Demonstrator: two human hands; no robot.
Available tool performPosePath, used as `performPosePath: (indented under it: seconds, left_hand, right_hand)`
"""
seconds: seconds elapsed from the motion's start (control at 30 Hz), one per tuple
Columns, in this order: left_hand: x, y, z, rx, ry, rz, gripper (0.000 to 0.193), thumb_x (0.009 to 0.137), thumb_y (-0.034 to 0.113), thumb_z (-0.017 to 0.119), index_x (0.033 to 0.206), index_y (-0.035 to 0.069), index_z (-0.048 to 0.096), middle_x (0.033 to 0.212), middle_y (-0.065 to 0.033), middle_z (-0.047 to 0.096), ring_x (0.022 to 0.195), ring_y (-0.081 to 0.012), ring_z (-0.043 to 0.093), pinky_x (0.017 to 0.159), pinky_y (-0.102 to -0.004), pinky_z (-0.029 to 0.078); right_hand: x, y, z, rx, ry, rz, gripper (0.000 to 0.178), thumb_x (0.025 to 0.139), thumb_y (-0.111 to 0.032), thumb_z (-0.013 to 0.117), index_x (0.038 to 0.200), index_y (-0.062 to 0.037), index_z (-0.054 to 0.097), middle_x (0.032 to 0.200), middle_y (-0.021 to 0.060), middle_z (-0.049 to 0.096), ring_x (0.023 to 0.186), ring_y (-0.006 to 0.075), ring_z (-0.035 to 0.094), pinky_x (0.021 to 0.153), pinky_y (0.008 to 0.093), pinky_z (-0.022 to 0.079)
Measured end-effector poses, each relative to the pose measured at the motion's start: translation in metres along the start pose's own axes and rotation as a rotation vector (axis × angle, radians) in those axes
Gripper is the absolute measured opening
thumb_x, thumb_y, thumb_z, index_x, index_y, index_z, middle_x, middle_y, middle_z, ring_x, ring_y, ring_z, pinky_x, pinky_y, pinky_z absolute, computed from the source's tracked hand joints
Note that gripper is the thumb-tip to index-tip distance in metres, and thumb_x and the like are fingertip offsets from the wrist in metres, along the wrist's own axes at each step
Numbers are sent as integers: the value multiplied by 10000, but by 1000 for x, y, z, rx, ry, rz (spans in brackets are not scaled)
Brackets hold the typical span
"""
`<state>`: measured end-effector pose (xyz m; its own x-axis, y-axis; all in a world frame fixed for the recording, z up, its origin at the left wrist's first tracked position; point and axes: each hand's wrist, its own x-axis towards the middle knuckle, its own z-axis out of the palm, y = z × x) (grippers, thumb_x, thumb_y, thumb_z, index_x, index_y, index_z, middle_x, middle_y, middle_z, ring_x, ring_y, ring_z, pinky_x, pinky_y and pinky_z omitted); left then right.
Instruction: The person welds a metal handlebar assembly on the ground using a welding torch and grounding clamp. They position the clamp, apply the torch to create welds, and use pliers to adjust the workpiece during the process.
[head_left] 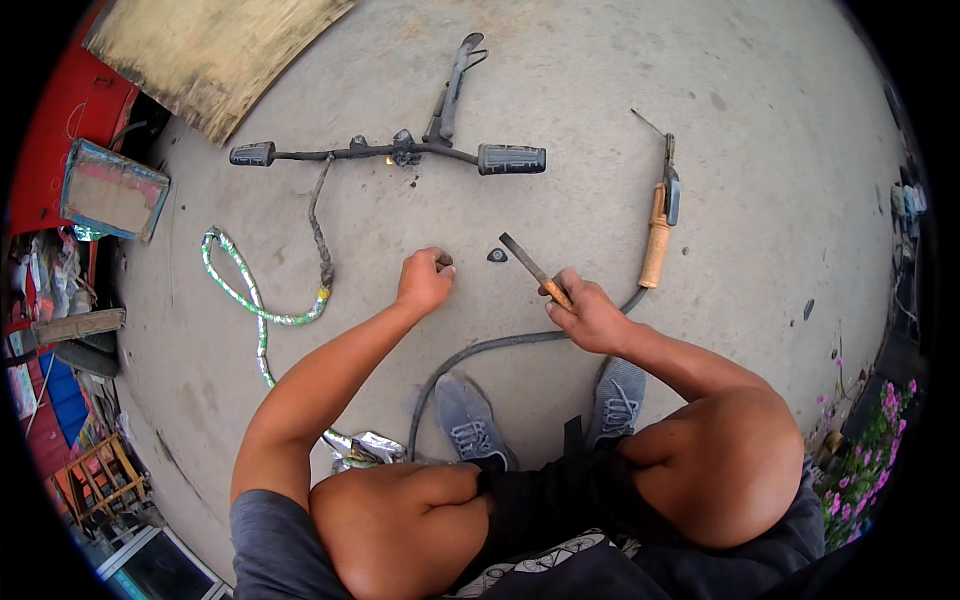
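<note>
In my right hand (590,315) is a hand tool with a narrow flat dark metal bar (523,258) and an orange-brown handle, its metal end pointing up and left. My left hand (424,280) is closed low over the concrete, fingers curled; a dark spot shows at the fingertips, but I cannot make out what they hold. Between the hands, a small dark rounded-triangular piece (497,256) lies on the ground, close to the tool's tip. Farther off lies a black motorcycle footrest bar (350,153) with ribbed rubber pegs and a kickstand (455,95) attached.
An electrode holder (656,240) with a rod in its jaw lies to the right; its black cable (480,348) runs past my shoes. A foil-wrapped cable (255,295) loops at left toward the bar. Plywood (210,60), a blue-edged box (115,190) and pink flowers (870,450) edge the area.
</note>
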<state>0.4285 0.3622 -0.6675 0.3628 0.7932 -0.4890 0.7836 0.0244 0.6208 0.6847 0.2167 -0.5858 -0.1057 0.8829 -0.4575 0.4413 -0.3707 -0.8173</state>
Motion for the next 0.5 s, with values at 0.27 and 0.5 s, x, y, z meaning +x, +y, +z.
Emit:
performPosePath:
  seconds: [0.27,0.5]
  left_hand:
    - [-7,6,-9,17,-3,6,177,844,88,652,944,-57,675,757,-159,698,587,-190,665,591,-328,529]
    - [-7,2,-14,47,13,19,183,847,94,653,952,-54,675,770,-160,703,606,-198,678,607,-339,537]
  right_hand:
    - [5,13,10,-117,13,50,325,979,-282,544,875,12,454,666,233,543,641,435,543,607,501,417]
    - [11,5,16,-180,-9,-17,359,990,-314,523,851,15,486,685,249,556,689,442,560,631,497,429]
